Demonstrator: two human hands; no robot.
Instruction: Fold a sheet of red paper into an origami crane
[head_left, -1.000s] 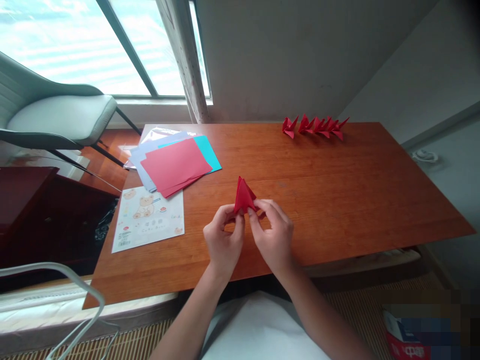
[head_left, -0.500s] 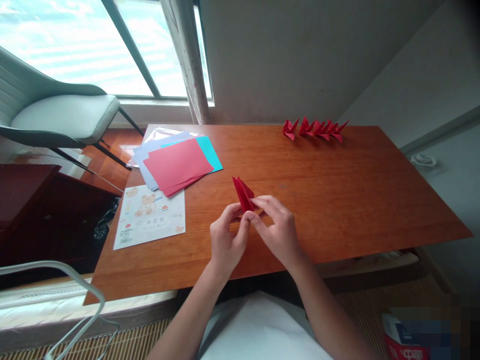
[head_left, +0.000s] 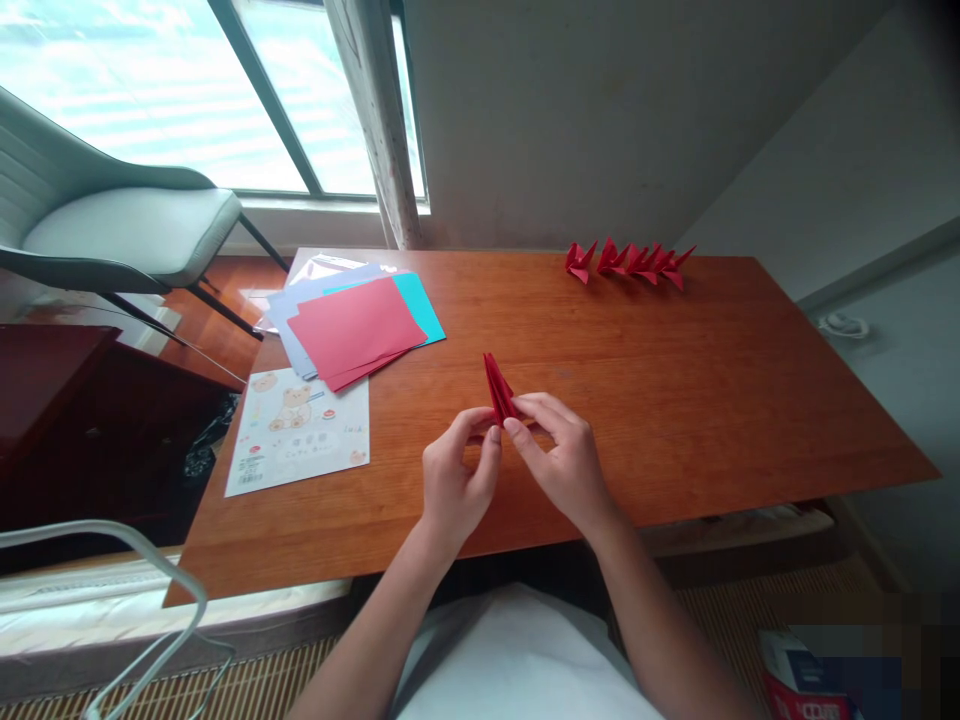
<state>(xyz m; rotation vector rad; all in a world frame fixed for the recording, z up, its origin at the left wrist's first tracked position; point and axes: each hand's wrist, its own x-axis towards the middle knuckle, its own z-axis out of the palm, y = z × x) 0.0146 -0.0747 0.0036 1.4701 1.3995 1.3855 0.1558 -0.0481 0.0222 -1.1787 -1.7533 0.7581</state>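
Note:
Both my hands pinch a small folded red paper piece (head_left: 498, 389) just above the middle of the wooden table (head_left: 697, 400). My left hand (head_left: 455, 480) grips its lower end with thumb and fingers closed. My right hand (head_left: 564, 458) pinches the same end from the right. The paper's pointed tip stands up and leans slightly left, seen nearly edge-on. A row of several finished red origami cranes (head_left: 630, 260) stands at the table's far edge.
A fanned stack of coloured paper sheets (head_left: 352, 322), red on top, lies at the table's far left. In front of it lies a printed bear packaging sheet (head_left: 300, 430). A grey chair (head_left: 120, 230) stands by the window. A white wire frame (head_left: 112, 600) sits lower left.
The red folded piece has turned from showing a broad triangular face to a narrow edge-on shape. Both hands shifted slightly right while keeping their pinch.

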